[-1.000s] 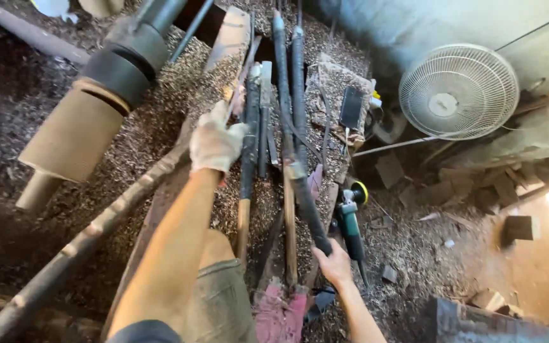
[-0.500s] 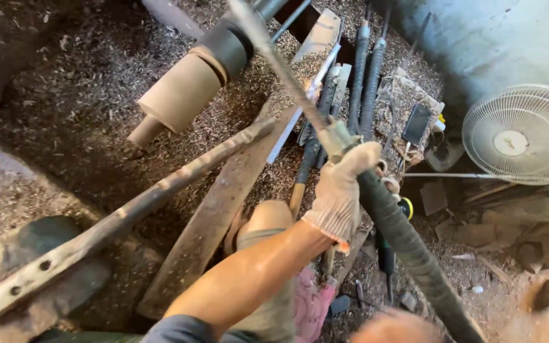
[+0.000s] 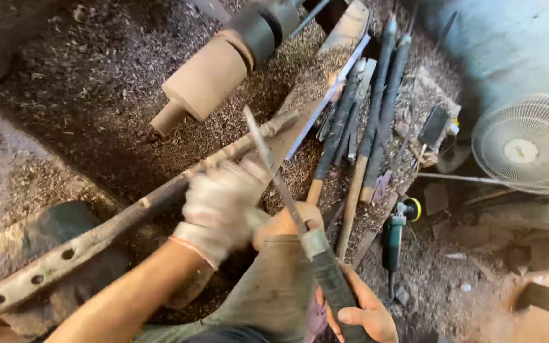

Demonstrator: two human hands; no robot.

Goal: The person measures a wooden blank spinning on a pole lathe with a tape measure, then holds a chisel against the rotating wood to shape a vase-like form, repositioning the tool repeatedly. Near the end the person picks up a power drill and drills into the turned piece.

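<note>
**Long turning chisel, held at both ends**

Chisel [image 3: 300,222]: thin steel shank, dull grey, running from a tip near [image 3: 247,113] down to a metal ferrule, then a dark wrapped handle. Pose: tilted, tip up-left toward the wooden blank [image 3: 204,79], handle down-right. Shank crosses over the perforated metal rest bar [image 3: 96,238]. Gloved left hand [image 3: 220,206] wraps the shank mid-length; bare right hand [image 3: 360,311] grips the handle low, fingers curled round it.

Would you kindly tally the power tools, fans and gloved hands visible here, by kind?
Angle grinder: 1
Pedestal fan: 1
Gloved left hand: 1
Total: 3
</note>
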